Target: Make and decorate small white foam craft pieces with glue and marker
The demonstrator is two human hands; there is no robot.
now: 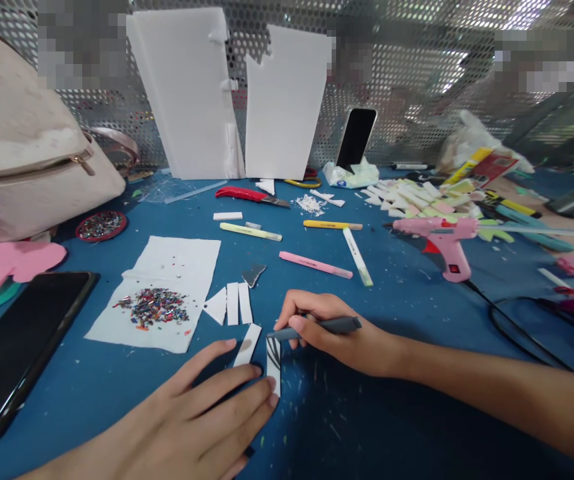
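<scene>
Between the fingers of my right hand is a grey marker, its tip at the top of a small white foam strip. Dark curved strokes mark that strip. My left hand lies with fingers spread, fingertips pressing the strip's lower end. Beside it, a second white strip with a greyish patch lies partly under the left fingers. Just beyond are two plain white strips, a white triangular piece and a dark grey scrap.
A white tissue bears colourful glitter bits. Pastel highlighters, including a pink one, lie ahead, near a red craft knife. A pink glue gun with its cord sits right. A black phone lies left. White boards stand behind.
</scene>
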